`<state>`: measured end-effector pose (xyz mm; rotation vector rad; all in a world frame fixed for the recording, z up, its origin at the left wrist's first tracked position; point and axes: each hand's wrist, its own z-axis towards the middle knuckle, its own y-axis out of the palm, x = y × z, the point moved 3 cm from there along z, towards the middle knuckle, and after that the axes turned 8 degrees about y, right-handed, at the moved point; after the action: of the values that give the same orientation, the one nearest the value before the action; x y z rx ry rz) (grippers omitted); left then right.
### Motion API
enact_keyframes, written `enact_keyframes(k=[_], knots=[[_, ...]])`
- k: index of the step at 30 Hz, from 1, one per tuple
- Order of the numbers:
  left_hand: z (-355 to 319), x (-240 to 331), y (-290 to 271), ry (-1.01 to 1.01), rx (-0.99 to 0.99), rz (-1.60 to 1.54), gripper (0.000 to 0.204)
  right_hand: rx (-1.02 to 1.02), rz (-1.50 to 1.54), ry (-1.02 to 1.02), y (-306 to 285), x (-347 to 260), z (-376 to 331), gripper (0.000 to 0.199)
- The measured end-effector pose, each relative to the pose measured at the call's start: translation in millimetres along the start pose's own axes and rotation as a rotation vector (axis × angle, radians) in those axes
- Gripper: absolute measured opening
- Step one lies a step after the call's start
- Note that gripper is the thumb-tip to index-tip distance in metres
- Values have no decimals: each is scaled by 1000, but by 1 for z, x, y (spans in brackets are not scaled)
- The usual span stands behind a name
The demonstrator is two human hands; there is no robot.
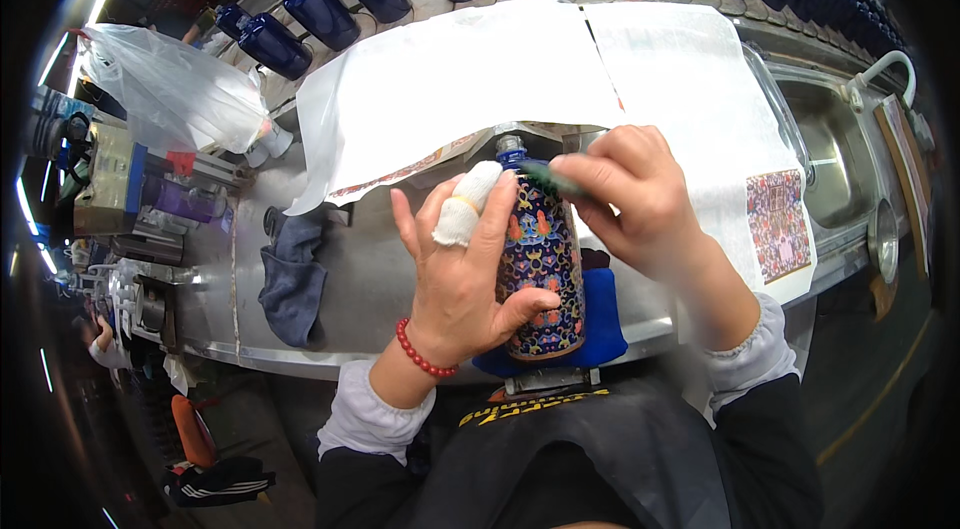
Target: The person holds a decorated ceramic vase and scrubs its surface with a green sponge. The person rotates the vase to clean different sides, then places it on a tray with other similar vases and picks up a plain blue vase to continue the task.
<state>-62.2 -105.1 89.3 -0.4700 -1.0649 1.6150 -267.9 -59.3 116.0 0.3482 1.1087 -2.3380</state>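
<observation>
Sitting by near edge of tabletop (370, 269), bottle (543, 259) is pressed by spread left hand (450, 274), likely for steadiness; green tool (548, 177) is gripped by right hand (637, 191) near bottle neck.

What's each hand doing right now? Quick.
Left hand: open, fingers spread against the patterned bottle.
Right hand: closed, holding a dark green tool at the bottle's shoulder; blurred, exact kind unclear.

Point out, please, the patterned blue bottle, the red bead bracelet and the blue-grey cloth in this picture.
Patterned blue bottle (546, 264): head view, middle of its decorated body.
Red bead bracelet (411, 353): head view, beads on its lower left curve.
Blue-grey cloth (292, 284): head view, middle of its crumpled face.
</observation>
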Motion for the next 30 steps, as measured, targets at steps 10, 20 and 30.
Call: enact_keyframes(k=[10, 20, 30], knots=[[-25, 5, 1, -108, 95, -136, 100, -221, 546, 443, -10, 19, 0, 18], [12, 9, -3, 75, -74, 82, 99, -130, 590, 530, -7, 31, -35, 20], [-3, 8, -5, -5, -19, -62, 93, -10, 24, 20, 5, 9, -7, 25]])
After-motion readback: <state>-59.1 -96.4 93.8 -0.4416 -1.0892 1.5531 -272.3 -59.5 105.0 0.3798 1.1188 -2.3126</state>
